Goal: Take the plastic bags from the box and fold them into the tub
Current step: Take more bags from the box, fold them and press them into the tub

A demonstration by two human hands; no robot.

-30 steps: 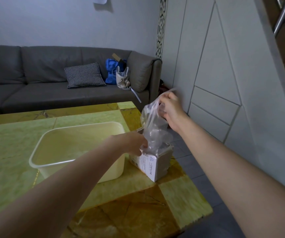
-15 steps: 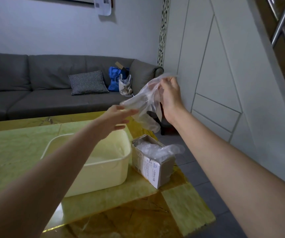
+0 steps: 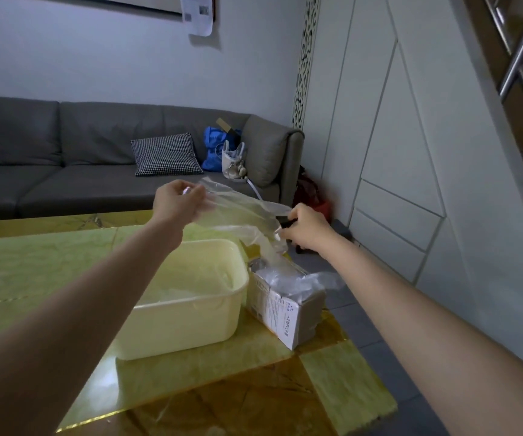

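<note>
A clear plastic bag [image 3: 241, 215] is stretched in the air between both hands, above the far edge of the tub. My left hand [image 3: 178, 201] pinches its far left corner. My right hand [image 3: 306, 229] grips its right end. Below stands a cream plastic tub [image 3: 191, 306] on the table, with something pale and thin lying in its bottom. Right of the tub sits a small open cardboard box [image 3: 288, 313] with more clear plastic bags [image 3: 285, 275] bulging out of its top.
The green and yellow marble table [image 3: 206, 382] ends just right of the box, with grey floor beyond. A grey sofa [image 3: 65, 171] with a checked cushion and bags stands behind. White wall panels are on the right.
The bag came fully out of the box and was lifted. My left hand left the box and took the bag's left corner; my right hand dropped lower, spreading the bag out.
</note>
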